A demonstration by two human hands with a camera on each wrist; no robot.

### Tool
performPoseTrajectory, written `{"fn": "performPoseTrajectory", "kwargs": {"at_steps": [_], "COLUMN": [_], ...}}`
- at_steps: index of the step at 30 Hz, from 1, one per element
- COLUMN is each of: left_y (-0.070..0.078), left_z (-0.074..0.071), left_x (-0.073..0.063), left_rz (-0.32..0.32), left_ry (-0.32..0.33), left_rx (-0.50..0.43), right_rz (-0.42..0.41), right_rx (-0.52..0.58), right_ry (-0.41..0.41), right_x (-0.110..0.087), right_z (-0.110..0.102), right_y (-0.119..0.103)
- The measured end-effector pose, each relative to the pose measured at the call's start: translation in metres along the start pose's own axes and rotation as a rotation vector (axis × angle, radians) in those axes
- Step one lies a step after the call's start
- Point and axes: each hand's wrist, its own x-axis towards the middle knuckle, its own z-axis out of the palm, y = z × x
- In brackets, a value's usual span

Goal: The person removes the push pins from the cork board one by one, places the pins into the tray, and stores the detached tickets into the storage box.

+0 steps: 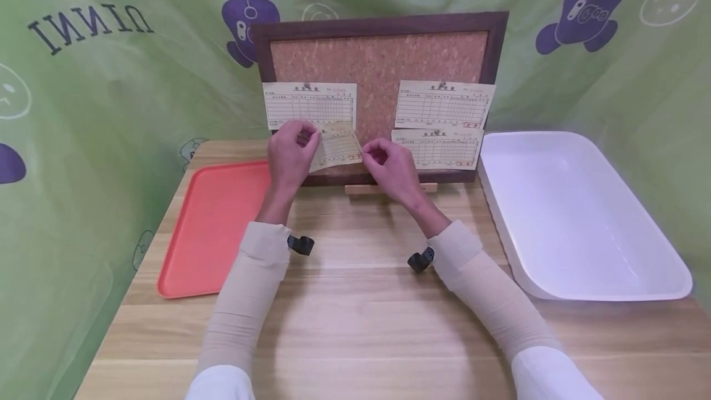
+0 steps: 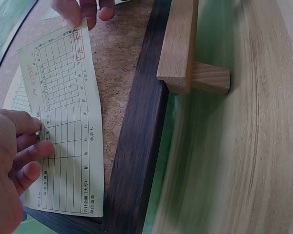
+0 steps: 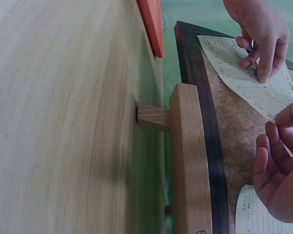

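Note:
A cork board [image 1: 378, 57] in a dark wooden frame leans upright at the back of the table. Across its lower left lies a paper receipt slip [image 1: 340, 147], tilted, with its right end lifted off the cork. My left hand [image 1: 291, 153] is at the slip's top edge, its fingertips pinching a small dark pin [image 2: 38, 130] mostly hidden by them. My right hand [image 1: 394, 165] pinches the slip's lower right corner between thumb and forefinger. Another slip [image 1: 311, 104] hangs just above, and two more, an upper slip [image 1: 444, 104] and a lower slip [image 1: 439, 148], hang at the right.
A wooden stand [image 1: 361, 189] supports the board's lower edge. To the left lies a red tray [image 1: 222, 227], partly behind the left arm. A deep white tray [image 1: 583, 221] stands at the right. Green patterned cloth [image 1: 166, 79] hangs behind the table.

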Motion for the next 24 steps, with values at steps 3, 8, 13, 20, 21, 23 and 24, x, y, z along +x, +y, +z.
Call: {"fn": "performPoseTrajectory", "kwargs": {"at_steps": [3,8,13,20,21,23,24], "left_y": [0.0003,0.0012,0.0019,-0.0004,-0.0008,-0.0019,-0.0023], "left_z": [-0.0008,-0.0013,-0.0026,-0.0062,-0.0066,-0.0085,-0.0097], "left_x": [0.0014,0.0025,0.0024,0.0029,0.0029,0.0027,0.0023], "left_rz": [-0.008,-0.025,-0.033,0.003,0.009,0.014,0.014], "left_ry": [-0.01,-0.037,-0.065,-0.069,-0.074,-0.085,-0.09], "left_rx": [0.007,-0.004,-0.017,-0.024,-0.022,-0.016,-0.011], "right_rz": [-0.002,0.003,0.013,0.006,0.006,0.006,0.005], "right_rx": [0.003,-0.003,-0.005,0.017,0.017,0.021,0.025], "right_ry": [-0.004,0.002,0.001,-0.01,-0.009,-0.009,-0.011], "right_x": [0.0003,-0.0001,-0.0012,-0.0017,-0.0017,-0.0019,-0.0019], "right_z": [0.0001,-0.0011,-0.0024,-0.0007,-0.0005,0.0008,0.0015], "right_y": [0.0002,0.0002,-0.0006,-0.0001,0.0,-0.0002,-0.0004]}}
